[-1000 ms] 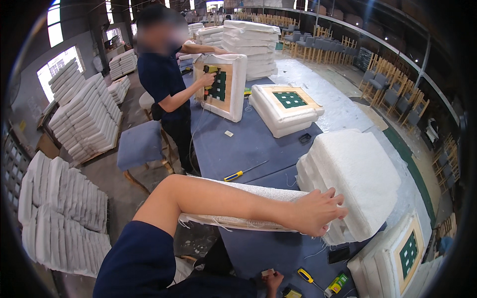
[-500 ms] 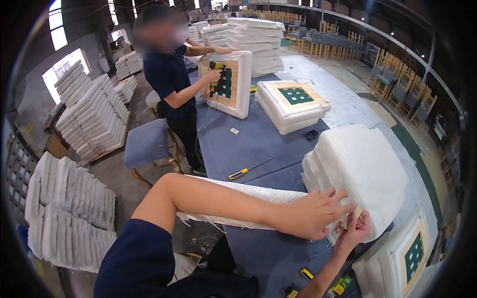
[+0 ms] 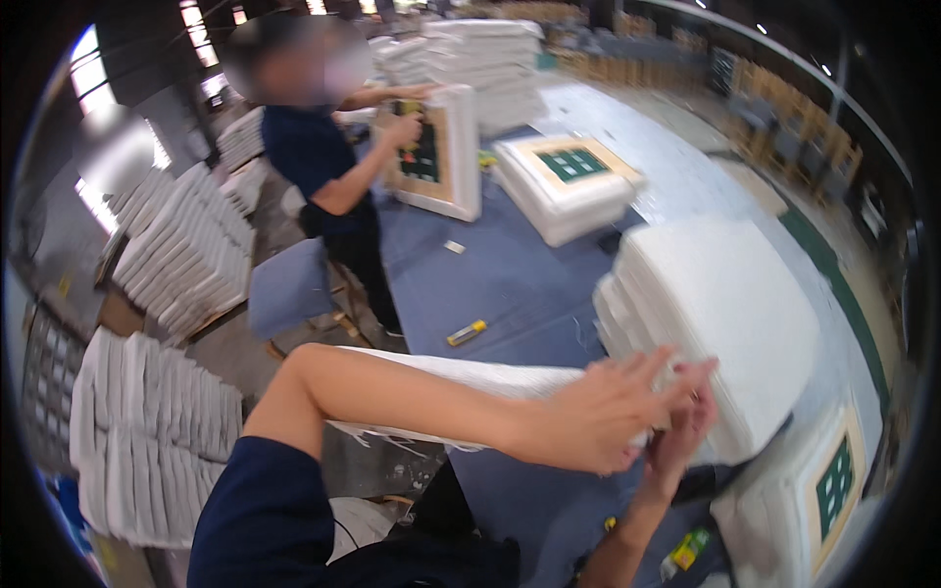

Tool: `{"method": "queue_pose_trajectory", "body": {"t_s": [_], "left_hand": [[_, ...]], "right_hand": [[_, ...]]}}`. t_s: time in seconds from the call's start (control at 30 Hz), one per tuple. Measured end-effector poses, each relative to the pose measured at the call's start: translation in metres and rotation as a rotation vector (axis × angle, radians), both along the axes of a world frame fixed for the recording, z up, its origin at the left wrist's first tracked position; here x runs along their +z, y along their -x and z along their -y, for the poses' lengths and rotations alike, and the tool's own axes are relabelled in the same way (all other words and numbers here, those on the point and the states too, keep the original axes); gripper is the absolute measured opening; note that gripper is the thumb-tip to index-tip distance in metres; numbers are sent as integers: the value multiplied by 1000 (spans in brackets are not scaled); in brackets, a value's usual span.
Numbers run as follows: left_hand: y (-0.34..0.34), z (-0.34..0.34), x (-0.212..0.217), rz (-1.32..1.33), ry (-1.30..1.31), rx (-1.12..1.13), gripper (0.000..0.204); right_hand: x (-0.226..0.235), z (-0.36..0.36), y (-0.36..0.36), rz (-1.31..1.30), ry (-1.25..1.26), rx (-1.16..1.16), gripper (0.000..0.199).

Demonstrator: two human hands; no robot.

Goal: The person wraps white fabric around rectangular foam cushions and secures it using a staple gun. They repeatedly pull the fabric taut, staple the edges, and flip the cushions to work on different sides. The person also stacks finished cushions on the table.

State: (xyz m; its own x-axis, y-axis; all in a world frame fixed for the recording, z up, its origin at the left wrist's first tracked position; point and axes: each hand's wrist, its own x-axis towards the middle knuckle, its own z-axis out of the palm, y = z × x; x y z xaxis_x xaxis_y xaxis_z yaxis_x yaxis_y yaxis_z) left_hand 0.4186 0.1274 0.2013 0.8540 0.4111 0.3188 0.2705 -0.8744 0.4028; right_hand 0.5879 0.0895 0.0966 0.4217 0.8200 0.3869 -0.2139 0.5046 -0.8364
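Note:
My left hand (image 3: pixel 598 412) reaches across from the left, its fingers bent and meeting those of my right hand (image 3: pixel 683 426) beside the near edge of a stack of white padded cushions (image 3: pixel 725 304). Both hands look closed around something small and pale, but blur and overlapping fingers hide what it is. Under my left forearm lies a long white cloth-covered piece (image 3: pixel 456 369) with frayed threads along its near edge. A yellow-handled screwdriver (image 3: pixel 468 333) rests on the blue-grey table (image 3: pixel 529 314) beyond that arm.
Across the table a co-worker (image 3: pixel 314 157) holds a power tool against an upright cushion (image 3: pixel 466 162). Another cushion stack (image 3: pixel 569 196) has a wooden frame and green webbing on top. A framed cushion (image 3: pixel 784 510) leans nearby at right, near a yellow-green object (image 3: pixel 689 551). White stacks (image 3: pixel 157 441) stand left.
My fingers have drawn closer together, the left hand's now overlapping the right's. The whole view has shifted slightly and blurred. The co-worker still holds the tool at the cushion.

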Motion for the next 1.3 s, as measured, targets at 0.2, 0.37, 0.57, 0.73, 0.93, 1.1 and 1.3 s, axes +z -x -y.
{"method": "queue_pose_trajectory", "body": {"t_s": [0.2, 0.37, 0.57, 0.73, 0.93, 1.1, 1.3], "left_hand": [[14, 2, 18, -81, 62, 191, 121], [0, -4, 7, -27, 67, 165, 125], [0, -1, 7, -30, 100, 155, 124], [6, 1, 7, -34, 120, 174, 122], [10, 12, 6, 46, 43, 87, 117], [15, 5, 2, 7, -11, 72, 124], [13, 4, 1, 62, 82, 58, 109]], "right_hand": [[12, -12, 29, -237, 83, 200, 27], [15, -7, 18, -250, 144, 209, 23], [7, 1, 18, -275, 110, 233, 22], [7, 5, 31, -351, 144, 203, 24], [-6, 20, 36, -240, 194, 58, 43], [-19, 20, 34, -164, 260, 36, 55], [-18, 17, 31, 60, 236, -63, 59]]}}
